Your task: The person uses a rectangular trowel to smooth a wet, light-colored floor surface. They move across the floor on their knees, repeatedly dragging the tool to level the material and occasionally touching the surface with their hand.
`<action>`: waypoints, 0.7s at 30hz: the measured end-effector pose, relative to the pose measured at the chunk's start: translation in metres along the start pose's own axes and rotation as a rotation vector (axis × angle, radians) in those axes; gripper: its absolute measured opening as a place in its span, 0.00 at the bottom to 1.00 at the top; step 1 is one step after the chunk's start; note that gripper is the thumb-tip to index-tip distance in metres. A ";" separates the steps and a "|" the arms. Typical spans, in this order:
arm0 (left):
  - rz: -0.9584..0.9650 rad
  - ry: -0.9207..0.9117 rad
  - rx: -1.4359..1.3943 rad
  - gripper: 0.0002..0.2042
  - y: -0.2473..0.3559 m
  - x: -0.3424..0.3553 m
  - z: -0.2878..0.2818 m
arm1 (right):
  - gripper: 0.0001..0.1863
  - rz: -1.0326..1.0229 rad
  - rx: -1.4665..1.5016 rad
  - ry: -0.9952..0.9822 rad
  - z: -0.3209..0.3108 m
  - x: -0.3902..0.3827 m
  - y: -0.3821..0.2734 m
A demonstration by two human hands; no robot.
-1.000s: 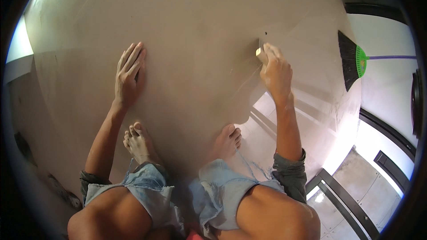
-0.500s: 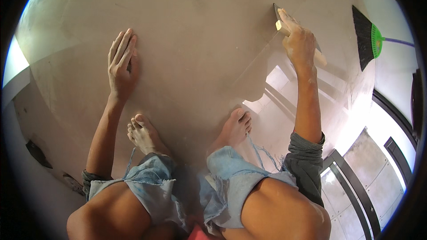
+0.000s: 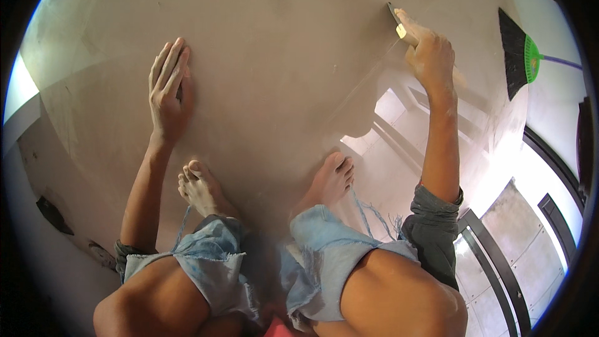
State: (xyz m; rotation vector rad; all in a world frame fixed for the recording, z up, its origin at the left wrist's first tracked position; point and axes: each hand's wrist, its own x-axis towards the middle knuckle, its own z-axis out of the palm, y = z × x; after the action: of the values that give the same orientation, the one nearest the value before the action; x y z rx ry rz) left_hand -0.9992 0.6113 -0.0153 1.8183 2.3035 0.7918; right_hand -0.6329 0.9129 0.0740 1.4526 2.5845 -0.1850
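My left hand [image 3: 168, 93] lies on the smooth beige-grey floor [image 3: 268, 81], fingers stretched out and close side by side; whether anything is under its palm is hard to see. At the upper right, my right hand [image 3: 430, 56] grips a flat scraper or trowel with a pale handle [image 3: 401, 31]. Its thin dark blade [image 3: 391, 10] is on the floor, tilted, near faint scratch lines. Much of the tool is hidden by the fingers.
My bare feet [image 3: 199, 187] are between my hands, below them. A broom [image 3: 518, 53] with black bristles and a green head lies at the right. Beyond it are a white edge, dark frames [image 3: 508, 281] and grey tiles [image 3: 511, 224]. A dark object [image 3: 53, 215] is at the left.
My right hand and the tool have moved up and to the right, mostly during the first half second. My left hand has shifted slightly up and left, still flat.
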 end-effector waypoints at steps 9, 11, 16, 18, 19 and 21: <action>0.007 0.011 -0.012 0.20 0.000 0.000 0.000 | 0.37 -0.031 0.029 -0.002 -0.006 0.004 0.012; 0.003 0.012 0.026 0.19 -0.003 -0.003 0.002 | 0.37 -0.110 0.022 0.043 -0.002 0.004 0.013; 0.011 0.019 0.025 0.19 0.000 0.001 0.000 | 0.36 -0.013 0.030 -0.018 -0.014 0.013 0.001; 0.007 0.018 0.017 0.19 0.000 -0.001 -0.002 | 0.36 -0.012 0.036 -0.026 -0.013 0.008 -0.002; 0.008 0.020 0.017 0.19 -0.001 0.000 -0.001 | 0.35 -0.026 0.022 -0.007 -0.008 0.003 -0.001; 0.010 0.023 0.018 0.19 -0.001 0.001 0.001 | 0.35 -0.036 0.028 0.028 -0.009 0.010 0.004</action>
State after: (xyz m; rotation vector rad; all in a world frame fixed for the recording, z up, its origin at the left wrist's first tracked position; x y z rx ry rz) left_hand -1.0001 0.6122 -0.0163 1.8388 2.3253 0.7996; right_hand -0.6353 0.9251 0.0804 1.4287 2.6416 -0.2075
